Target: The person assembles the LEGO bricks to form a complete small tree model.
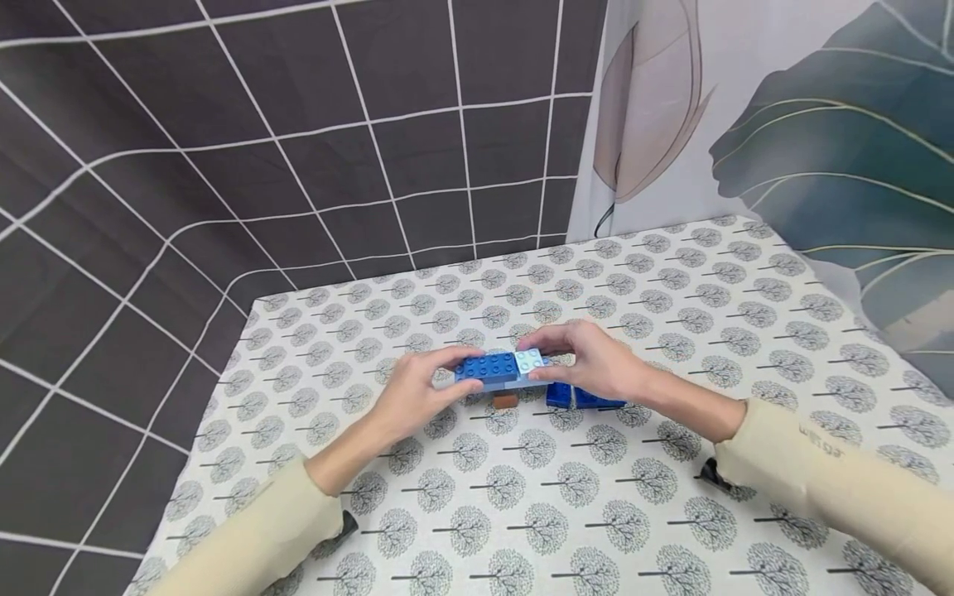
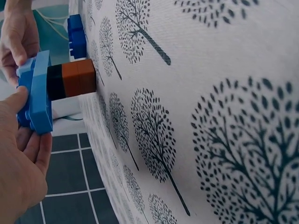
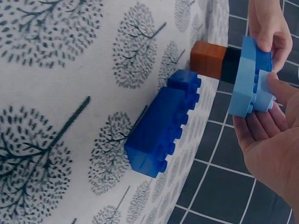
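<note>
A small toy-brick build stands on the cloth. At its foot is an orange-brown brick (image 1: 505,401), with a dark brick (image 2: 54,83) above it and a long light blue brick (image 3: 243,84) across the top. On that long piece sit a dark blue brick (image 1: 488,367) and, to its right, a pale blue brick (image 1: 529,360). My left hand (image 1: 421,387) holds the left end of the dark blue brick between thumb and fingers. From the right, my right hand (image 1: 596,360) pinches the pale blue brick, thumb near, fingers on the far side.
Close by the build, under my right hand, lie a short blue brick (image 1: 559,395) and a longer blue brick (image 3: 156,126), studs up. A tree-patterned cloth (image 1: 537,513) covers the table. Behind it hang a dark grid curtain (image 1: 402,157) and a leaf-printed curtain (image 1: 842,149).
</note>
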Demonstrator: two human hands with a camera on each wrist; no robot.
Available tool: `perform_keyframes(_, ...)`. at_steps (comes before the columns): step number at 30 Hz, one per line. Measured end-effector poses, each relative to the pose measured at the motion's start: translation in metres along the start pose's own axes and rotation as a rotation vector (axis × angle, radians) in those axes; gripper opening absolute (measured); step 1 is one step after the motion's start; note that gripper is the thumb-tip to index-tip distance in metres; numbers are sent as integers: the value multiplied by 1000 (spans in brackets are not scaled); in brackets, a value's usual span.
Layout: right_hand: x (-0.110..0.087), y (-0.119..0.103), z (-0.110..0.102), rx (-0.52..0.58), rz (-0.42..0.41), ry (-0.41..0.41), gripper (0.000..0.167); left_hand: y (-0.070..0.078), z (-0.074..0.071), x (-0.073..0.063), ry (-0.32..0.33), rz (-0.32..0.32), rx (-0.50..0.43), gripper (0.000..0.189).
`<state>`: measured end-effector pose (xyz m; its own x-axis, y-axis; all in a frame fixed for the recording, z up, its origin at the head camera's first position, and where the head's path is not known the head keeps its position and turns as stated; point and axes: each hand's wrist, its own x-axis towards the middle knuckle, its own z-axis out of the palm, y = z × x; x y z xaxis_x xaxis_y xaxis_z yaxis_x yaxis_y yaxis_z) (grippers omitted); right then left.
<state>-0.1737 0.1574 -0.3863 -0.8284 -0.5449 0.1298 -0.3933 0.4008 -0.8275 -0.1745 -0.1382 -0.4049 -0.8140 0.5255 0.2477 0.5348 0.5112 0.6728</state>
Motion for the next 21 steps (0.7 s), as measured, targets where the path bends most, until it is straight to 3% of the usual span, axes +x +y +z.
perform_keyframes(14, -7, 4, 6, -57, 5, 92, 43, 6, 5, 4, 0, -8, -62, 45)
perform_keyframes(21, -8, 8, 8, -31, 6, 93, 42, 4, 7, 2, 29, 40, -53, 46)
